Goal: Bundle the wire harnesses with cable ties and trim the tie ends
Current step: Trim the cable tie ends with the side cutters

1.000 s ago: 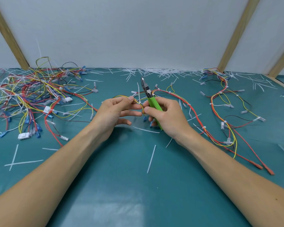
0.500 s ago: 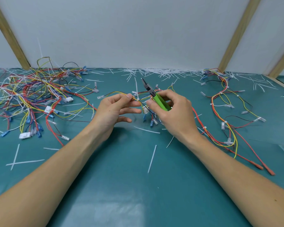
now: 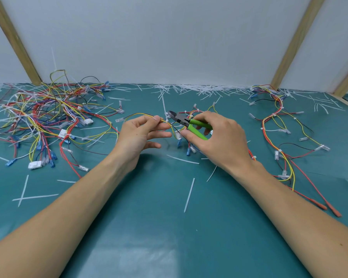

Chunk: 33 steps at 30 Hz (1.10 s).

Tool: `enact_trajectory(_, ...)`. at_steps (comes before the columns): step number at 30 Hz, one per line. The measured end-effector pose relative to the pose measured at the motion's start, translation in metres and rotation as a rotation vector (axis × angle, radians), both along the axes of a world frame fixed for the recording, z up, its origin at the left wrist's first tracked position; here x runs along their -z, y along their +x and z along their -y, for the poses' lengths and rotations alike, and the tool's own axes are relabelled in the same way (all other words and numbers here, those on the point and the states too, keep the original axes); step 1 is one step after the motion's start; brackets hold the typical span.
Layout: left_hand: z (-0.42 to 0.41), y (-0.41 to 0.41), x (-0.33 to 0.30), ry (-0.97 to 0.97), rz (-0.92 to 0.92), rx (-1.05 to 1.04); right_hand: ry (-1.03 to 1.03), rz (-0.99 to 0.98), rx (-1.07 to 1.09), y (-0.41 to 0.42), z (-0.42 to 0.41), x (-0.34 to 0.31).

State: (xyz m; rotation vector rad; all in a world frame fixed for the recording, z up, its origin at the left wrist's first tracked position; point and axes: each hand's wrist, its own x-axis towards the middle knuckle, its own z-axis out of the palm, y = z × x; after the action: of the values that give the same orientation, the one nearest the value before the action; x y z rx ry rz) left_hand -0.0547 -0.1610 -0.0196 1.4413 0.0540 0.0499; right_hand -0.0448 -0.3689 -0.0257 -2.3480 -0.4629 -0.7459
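Two bare forearms reach across a teal counter (image 3: pixel 169 237) strewn with cut tie ends (image 3: pixel 189 194). The left hand (image 3: pixel 141 135) pinches a yellow-and-red wire harness (image 3: pixel 141 115) between thumb and forefinger, other fingers loosely extended. The right hand (image 3: pixel 219 137) grips green-handled side cutters (image 3: pixel 186 121), their jaws slightly parted beside an upright white cable tie (image 3: pixel 165 109) on the harness. A bundled harness (image 3: pixel 269 121) snakes to the right; a tangled pile of loose harnesses (image 3: pixel 44 115) lies far left, with white offcuts (image 3: pixel 199 88) heaped along the wall.
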Motion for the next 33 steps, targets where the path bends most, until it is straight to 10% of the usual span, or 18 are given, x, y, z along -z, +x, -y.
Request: enact_trajectory(33, 0.0035, -0.0017, -0.0012, 0.069, 0.104, -0.087, -0.088, -0.001, 0.019, -0.0022, 0.0009, -0.0009)
